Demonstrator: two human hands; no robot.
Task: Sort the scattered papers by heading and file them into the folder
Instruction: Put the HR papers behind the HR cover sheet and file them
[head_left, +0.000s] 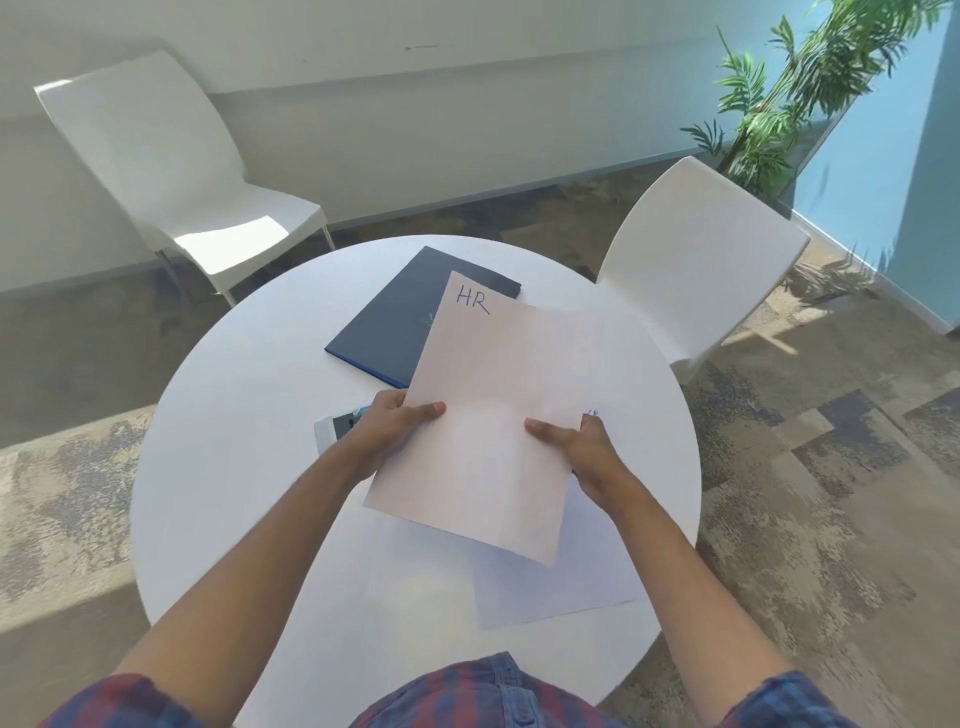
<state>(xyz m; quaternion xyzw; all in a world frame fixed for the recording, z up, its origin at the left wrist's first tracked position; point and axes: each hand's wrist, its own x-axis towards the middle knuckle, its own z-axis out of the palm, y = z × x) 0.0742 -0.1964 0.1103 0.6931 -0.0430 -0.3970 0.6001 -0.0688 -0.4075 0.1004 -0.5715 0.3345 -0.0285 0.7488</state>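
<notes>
Left hand (397, 431), right hand (582, 449) clamp HR sheet (493, 415); long axis away, heading far, perhaps stacked.

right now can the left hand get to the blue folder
Probably not yet: the left hand and right hand both grip the HR sheet, which covers the near corner of the blue folder. Nothing else blocks it.

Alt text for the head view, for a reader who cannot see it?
Both hands, left and right, hold up a sheet headed HR over a round white table. A closed dark blue folder lies beyond it; more paper lies beneath.
</notes>
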